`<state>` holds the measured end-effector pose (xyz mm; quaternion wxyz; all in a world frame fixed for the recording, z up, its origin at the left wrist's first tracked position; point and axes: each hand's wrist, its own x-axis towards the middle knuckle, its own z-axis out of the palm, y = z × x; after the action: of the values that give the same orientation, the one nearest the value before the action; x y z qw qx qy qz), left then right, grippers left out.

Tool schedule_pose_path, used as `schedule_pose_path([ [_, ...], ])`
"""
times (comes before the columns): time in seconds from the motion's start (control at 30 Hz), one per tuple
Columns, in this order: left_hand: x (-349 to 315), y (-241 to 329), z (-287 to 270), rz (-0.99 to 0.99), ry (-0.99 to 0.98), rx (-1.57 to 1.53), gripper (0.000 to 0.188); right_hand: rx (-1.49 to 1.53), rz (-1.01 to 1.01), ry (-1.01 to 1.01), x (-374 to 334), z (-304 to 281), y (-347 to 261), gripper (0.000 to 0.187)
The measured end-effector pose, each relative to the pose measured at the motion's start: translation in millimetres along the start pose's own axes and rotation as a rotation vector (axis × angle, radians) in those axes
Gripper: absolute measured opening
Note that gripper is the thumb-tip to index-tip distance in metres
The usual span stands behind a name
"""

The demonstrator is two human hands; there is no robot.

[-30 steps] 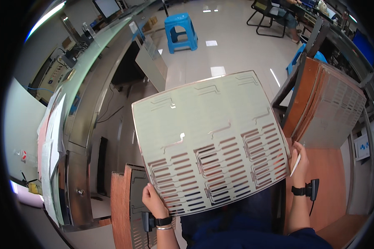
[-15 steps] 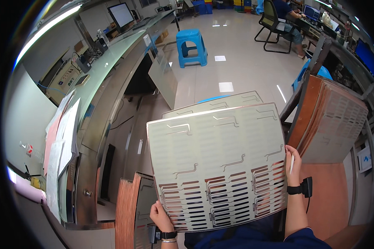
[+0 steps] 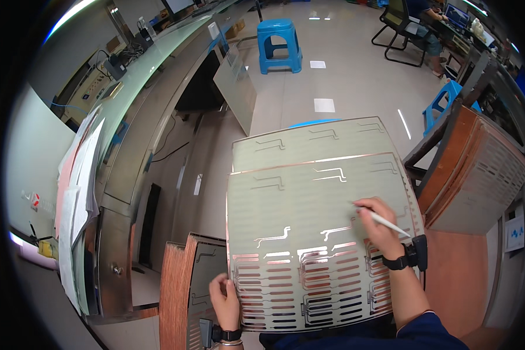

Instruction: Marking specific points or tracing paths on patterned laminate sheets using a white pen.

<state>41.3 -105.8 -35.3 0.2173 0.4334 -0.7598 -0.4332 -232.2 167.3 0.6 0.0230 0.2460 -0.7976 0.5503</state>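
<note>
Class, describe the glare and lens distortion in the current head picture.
Head view: glints whiten parts of the patterned front panel; head view: a bright streak shows on the shiny floor; head view: the glass-topped counter bends; head view: the corners fall to black.

The circuit panel [image 3: 297, 204] beside the left hand [image 3: 223, 296] and under the right hand [image 3: 379, 224] is pale grey-green, with thin bent lines up high and rows of short bars down low. Some lines and bars shine white or pinky copper; others look dark brown or black. The back panel [image 3: 309, 146], past both hands, is pale green too, with bent brownish lines. The pen [image 3: 389, 223] in the right hand is white. The stack [image 3: 172, 291] left of the left hand has stripy red-brown edges. Far ahead of both hands, the plastic stool [image 3: 280, 49] is bright blue.
</note>
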Motion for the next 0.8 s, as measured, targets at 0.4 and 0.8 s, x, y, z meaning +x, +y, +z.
schedule_pose_path([
  [0.4,142,131,148,0.703,-0.365,0.068,0.024,0.047,0.035,-0.336,30,66,11,0.016],
  [0.8,172,110,202,0.721,-0.371,0.148,0.048,-0.118,-0.138,-0.267,30,72,21,0.017],
])
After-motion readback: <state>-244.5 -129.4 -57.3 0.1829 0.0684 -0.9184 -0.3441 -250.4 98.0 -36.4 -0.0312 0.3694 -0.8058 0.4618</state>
